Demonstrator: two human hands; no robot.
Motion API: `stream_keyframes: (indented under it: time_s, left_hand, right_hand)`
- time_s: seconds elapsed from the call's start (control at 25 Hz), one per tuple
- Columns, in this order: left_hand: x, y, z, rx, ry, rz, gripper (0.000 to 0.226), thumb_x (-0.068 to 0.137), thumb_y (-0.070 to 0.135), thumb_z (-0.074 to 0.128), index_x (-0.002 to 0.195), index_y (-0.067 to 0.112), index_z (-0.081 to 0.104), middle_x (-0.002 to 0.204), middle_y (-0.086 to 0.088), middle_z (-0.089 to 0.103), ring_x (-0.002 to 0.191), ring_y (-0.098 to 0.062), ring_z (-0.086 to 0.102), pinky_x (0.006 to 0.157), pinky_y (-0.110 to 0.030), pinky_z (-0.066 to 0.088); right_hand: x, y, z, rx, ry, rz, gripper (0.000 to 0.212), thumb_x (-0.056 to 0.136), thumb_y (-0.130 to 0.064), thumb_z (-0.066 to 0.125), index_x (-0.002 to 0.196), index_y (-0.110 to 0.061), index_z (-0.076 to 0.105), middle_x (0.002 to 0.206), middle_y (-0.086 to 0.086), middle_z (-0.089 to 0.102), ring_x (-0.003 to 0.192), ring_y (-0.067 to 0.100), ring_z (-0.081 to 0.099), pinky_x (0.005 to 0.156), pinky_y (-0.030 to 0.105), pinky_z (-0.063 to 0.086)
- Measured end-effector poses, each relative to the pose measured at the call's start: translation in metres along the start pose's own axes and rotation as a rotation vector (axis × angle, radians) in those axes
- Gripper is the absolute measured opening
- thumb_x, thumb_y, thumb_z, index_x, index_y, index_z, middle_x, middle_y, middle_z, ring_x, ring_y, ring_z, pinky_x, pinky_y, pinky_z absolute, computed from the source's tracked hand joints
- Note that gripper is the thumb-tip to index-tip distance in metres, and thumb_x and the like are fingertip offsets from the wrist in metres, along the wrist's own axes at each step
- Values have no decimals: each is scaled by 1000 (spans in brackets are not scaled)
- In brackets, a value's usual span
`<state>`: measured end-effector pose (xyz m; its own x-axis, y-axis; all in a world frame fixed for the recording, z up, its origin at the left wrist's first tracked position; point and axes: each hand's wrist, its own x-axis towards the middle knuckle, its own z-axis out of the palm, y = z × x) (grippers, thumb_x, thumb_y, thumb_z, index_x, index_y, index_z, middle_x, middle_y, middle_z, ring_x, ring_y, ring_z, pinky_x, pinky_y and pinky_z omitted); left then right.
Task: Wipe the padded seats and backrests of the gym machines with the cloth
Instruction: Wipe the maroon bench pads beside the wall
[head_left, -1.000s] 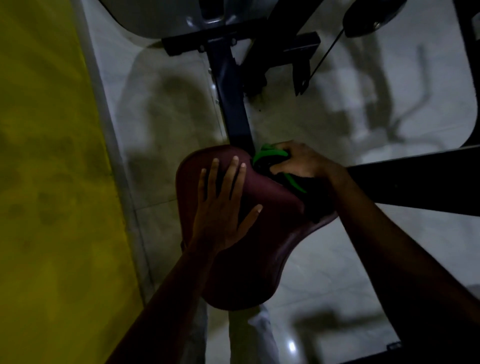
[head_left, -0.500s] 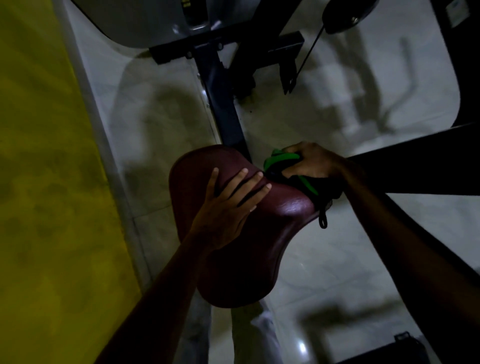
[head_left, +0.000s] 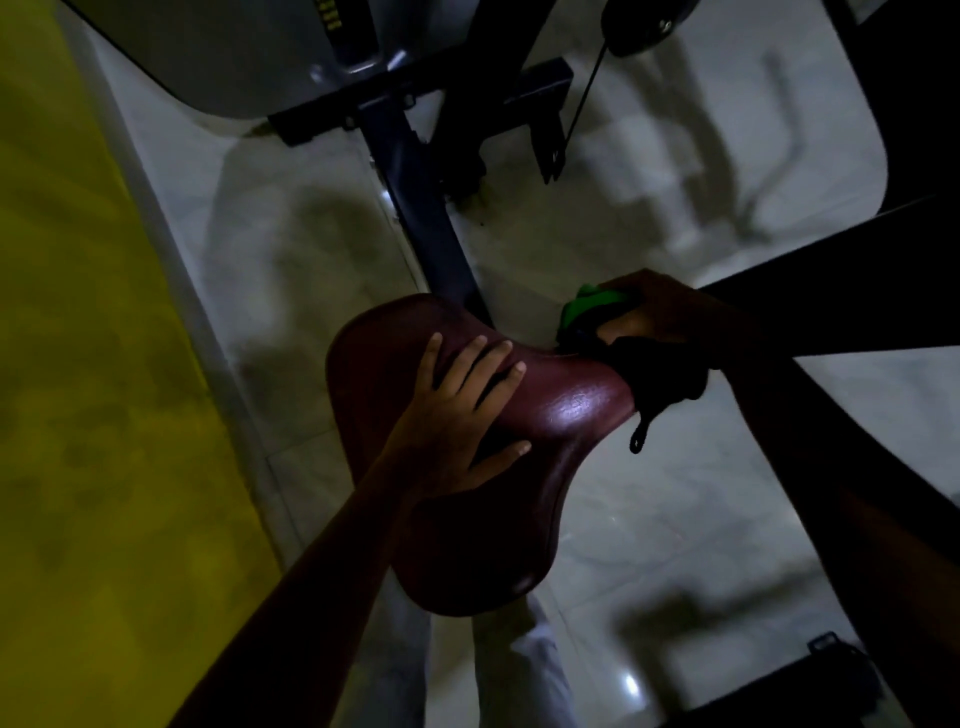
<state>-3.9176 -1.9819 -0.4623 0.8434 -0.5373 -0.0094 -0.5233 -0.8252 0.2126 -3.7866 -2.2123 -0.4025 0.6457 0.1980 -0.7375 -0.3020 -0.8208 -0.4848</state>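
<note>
Fingers (head_left: 480, 364) of the left hand (head_left: 457, 421) lie straight and slightly spread, flat on the top of the maroon padded seat (head_left: 566, 410), with the thumb out to the side toward the narrow part of the pad; nothing is grasped. Fingers of the right hand (head_left: 657, 317) are curled around a bunched cloth (head_left: 592, 304), green on its upper fold and black below, which is pressed against the far right corner of the seat; a dark loop of the cloth (head_left: 640, 436) hangs below that corner. The seat is saddle-shaped: its broad end points away from the person toward the machine frame, its narrow end points back toward the person's legs, and its long axis runs from upper left to lower right across the view, slightly tilted. A glossy highlight marks the right lobe of the pad. A dark blue steel post (head_left: 431, 228) runs from beneath the broad end to a black cross-base (head_left: 415, 109) on the pale tiled floor (head_left: 675, 519). A grey shroud (head_left: 218, 57) at the top edge carries a strip of yellow markings (head_left: 330, 15), too small and blurred to read. A yellow wall (head_left: 78, 389) fills the left side. A thin cable (head_left: 584, 104) descends from a dark pulley (head_left: 641, 26) at the upper right.
</note>
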Motion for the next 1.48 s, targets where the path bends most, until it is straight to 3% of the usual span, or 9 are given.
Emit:
stream_keyframes:
  time_s: [0.08,0.24,0.4,0.52,0.68,0.88,1.12,1.32,1.48]
  left_hand:
    - [3,0,0,-42,10,93,64,93,49,44,141,7,42,152,-10,33,142,-25,28,112,-55,22]
    - [2,-2,2,-30,1,228,53,99,41,36,148,22,31,156,-6,25,145,-23,21,114,-51,20]
    - [3,-1,3,4,-7,221,53,99,42,31,149,24,29,156,-7,25,144,-25,23,113,-52,22]
    - [2,-1,4,19,-24,223,55,98,42,30,149,24,26,156,-6,24,144,-24,22,112,-53,23]
    - [1,-2,3,-3,-32,218,55,97,42,33,149,24,25,157,-5,23,145,-24,19,113,-54,21]
    - [3,-2,6,-29,-27,221,56,96,41,37,148,24,28,157,-4,24,145,-24,19,114,-54,19]
    - [1,1,9,-52,-2,196,55,97,40,34,148,22,28,157,-6,22,145,-25,19,114,-54,18]
    - [0,-3,10,-54,16,233,55,98,40,34,149,21,28,157,-7,23,145,-25,19,114,-54,19]
    - [0,1,7,-65,6,208,56,96,40,35,148,20,28,156,-6,24,144,-26,20,114,-54,17]
  right_hand:
    - [-3,16,0,69,86,34,37,78,-5,71,114,-11,65,111,14,66,105,25,60,97,40,46]
    - [-8,43,24,333,229,-7,54,80,-1,70,131,-4,52,123,18,59,112,24,54,103,43,42]
    - [-22,63,35,457,358,49,50,84,-8,68,132,-5,54,124,13,60,115,25,56,103,41,42]
    - [-44,70,51,476,468,75,51,87,-10,65,135,-7,50,128,5,54,119,16,50,102,29,38]
    - [-59,68,62,532,600,107,52,85,-10,67,134,-7,51,132,15,55,123,27,51,104,40,40]
    - [-75,78,71,582,617,173,45,85,-11,67,128,-5,57,122,14,61,113,24,58,88,30,46]
    - [-52,60,65,582,671,94,46,84,-18,71,128,-9,58,119,7,62,109,14,56,95,22,45]
    - [-85,59,96,800,799,132,28,84,-10,69,111,-10,65,94,0,64,81,5,62,65,9,49]
    - [-106,66,103,712,751,163,29,83,-9,67,112,-10,65,92,1,64,76,3,61,68,11,50]
